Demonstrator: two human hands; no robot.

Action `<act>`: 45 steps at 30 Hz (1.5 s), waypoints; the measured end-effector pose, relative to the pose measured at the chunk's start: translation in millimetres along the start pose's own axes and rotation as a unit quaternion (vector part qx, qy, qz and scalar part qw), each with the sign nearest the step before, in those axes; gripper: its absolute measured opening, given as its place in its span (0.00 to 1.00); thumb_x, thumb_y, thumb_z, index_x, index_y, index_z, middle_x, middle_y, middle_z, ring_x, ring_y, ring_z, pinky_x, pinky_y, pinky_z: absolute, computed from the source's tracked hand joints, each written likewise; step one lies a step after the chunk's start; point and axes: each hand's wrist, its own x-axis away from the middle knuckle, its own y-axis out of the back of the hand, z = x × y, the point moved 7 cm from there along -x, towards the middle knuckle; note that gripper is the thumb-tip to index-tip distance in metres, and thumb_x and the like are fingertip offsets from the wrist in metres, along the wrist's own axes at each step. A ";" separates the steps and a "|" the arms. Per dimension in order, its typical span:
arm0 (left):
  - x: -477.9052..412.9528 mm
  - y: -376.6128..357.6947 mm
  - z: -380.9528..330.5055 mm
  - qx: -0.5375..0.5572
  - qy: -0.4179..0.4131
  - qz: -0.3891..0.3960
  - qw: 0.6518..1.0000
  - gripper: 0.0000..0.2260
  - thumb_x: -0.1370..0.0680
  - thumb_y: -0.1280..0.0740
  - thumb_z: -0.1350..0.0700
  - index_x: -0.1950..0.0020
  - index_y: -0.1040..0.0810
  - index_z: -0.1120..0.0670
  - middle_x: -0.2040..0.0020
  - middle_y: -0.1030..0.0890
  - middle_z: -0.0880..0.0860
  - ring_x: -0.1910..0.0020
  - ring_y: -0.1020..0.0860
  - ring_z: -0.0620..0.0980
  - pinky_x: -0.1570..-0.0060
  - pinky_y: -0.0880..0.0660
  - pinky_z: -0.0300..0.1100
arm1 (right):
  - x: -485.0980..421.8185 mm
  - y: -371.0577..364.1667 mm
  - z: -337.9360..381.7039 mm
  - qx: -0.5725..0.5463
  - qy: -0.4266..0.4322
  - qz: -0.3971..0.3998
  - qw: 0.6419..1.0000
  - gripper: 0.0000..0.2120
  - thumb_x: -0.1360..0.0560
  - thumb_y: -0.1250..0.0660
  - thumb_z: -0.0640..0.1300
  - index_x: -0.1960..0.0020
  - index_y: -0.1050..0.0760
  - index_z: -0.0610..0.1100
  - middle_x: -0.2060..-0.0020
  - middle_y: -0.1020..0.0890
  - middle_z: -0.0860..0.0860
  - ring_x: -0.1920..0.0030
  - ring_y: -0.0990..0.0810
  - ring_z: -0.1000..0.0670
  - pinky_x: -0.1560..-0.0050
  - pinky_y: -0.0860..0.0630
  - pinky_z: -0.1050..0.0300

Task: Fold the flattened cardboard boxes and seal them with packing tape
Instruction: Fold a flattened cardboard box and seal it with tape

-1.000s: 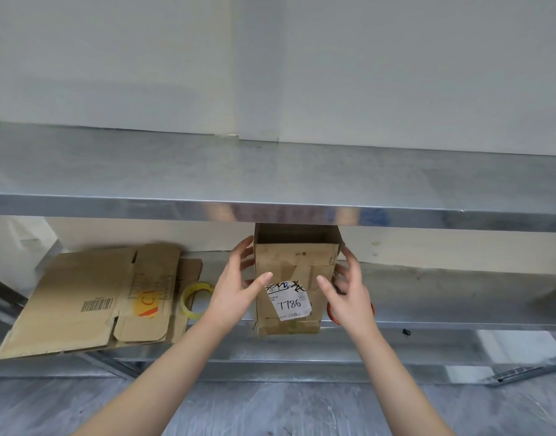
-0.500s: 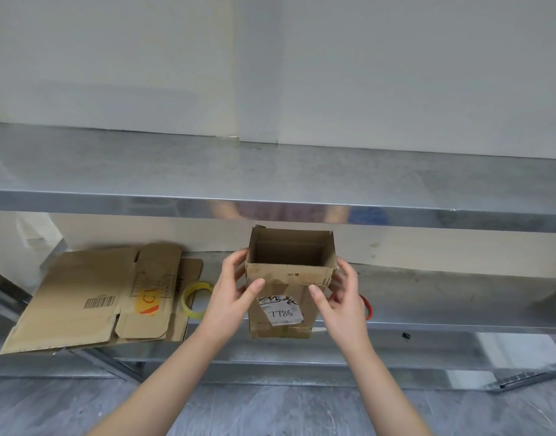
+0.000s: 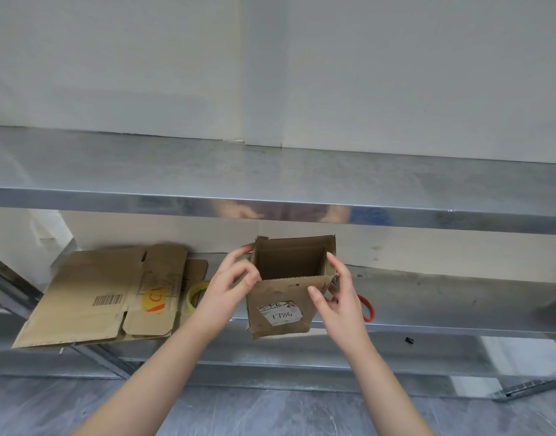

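The small brown cardboard box [image 3: 283, 306] with the white "7786" label [image 3: 281, 313] is tipping towards the camera. A second ago it stood tall under the upper steel shelf [image 3: 302, 174] with its top out of sight. Now the open mouth is in plain view, and the inside looks dark and empty.

Both hands have climbed from the side walls to the rim. The left hand [image 3: 229, 284] grips the left wall near the top, its fingers [image 3: 239, 250] curled round the far corner. The right hand [image 3: 339, 297] holds the right wall, thumb [image 3: 316, 294] pressed on the front panel and fingers up behind the edge. So both hands are closed on the box.

The box sits in front of the lip of the lower steel shelf [image 3: 443, 297]. Whether its base rests there or hangs free, I cannot tell.

For the task, this one looks squared up and formed, with its top flaps not yet closed. Folding them in seems the likely next step, then tape.

The tape is close by. A pale yellow roll [image 3: 195, 295] lies just left of the left hand, and a red-orange ring [image 3: 366, 306] peeks out behind the right wrist. Further left, the flattened brown cardboard sheets [image 3: 88, 294] with a barcode lie on the shelf, still unfolded.
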 end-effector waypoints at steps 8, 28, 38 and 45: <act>-3.4 -2.5 -1.7 0.056 0.035 0.019 0.998 0.13 0.21 0.35 0.50 0.37 0.25 0.38 0.32 0.34 0.35 0.30 0.37 0.38 0.29 0.40 0.41 | -6.0 4.1 -2.9 -0.031 -0.026 -0.015 0.999 0.28 0.35 0.42 0.78 0.38 0.38 0.72 0.44 0.27 0.49 0.49 0.30 0.48 0.44 0.25 0.48; -45.2 14.1 -5.0 -0.017 0.107 0.110 0.988 0.33 0.33 0.33 0.50 0.31 0.39 0.31 0.28 0.41 0.47 0.36 0.37 0.49 0.41 0.36 0.41 | -18.9 -1.0 13.4 -0.021 0.010 0.033 0.999 0.31 0.33 0.35 0.70 0.32 0.38 0.70 0.33 0.33 0.67 0.35 0.32 0.67 0.43 0.32 0.72; -24.9 3.5 35.7 -0.081 0.074 0.166 0.980 0.33 0.36 0.32 0.28 0.33 0.33 0.32 0.26 0.37 0.40 0.27 0.38 0.43 0.27 0.39 0.49 | -26.5 -6.5 0.0 0.024 0.014 0.055 0.998 0.18 0.29 0.31 0.58 0.40 0.27 0.63 0.31 0.37 0.61 0.36 0.39 0.74 0.50 0.31 0.80; -34.1 10.0 23.6 -0.025 0.048 -0.037 0.998 0.33 0.32 0.25 0.44 0.30 0.35 0.40 0.32 0.31 0.39 0.34 0.32 0.38 0.34 0.32 0.42 | -39.0 -2.2 -13.8 -0.055 -0.036 0.025 0.997 0.30 0.30 0.26 0.59 0.33 0.35 0.66 0.35 0.27 0.58 0.35 0.26 0.55 0.35 0.26 0.51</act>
